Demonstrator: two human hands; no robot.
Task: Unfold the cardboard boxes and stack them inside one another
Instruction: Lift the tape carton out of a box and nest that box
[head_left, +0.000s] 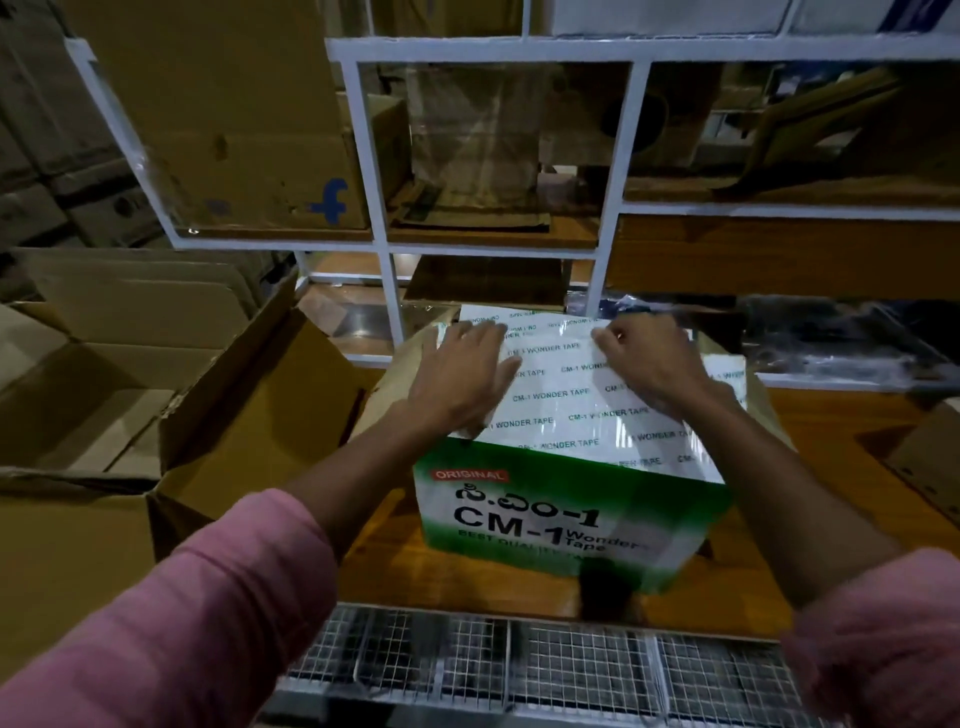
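The green-and-white printed cardboard box (571, 509) stands on the wooden bench, beside a large open brown carton (130, 395). Its taped white top is pressed by the flat left hand (462, 374); the right hand (647, 364) appears pinching the tape. Opening step judged underway; flaps must be freed next.

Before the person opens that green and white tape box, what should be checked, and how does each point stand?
1. Both hands on the box top: ok; left hand lies flat, right hand curls at the far edge.
2. Green and white box resting on the wooden table: ok.
3. Top flaps freed: not ok, white printed tape covers the top.
4. Big open brown box ready on the left: ok.
5. Right hand's grip on tape edge: cannot tell.
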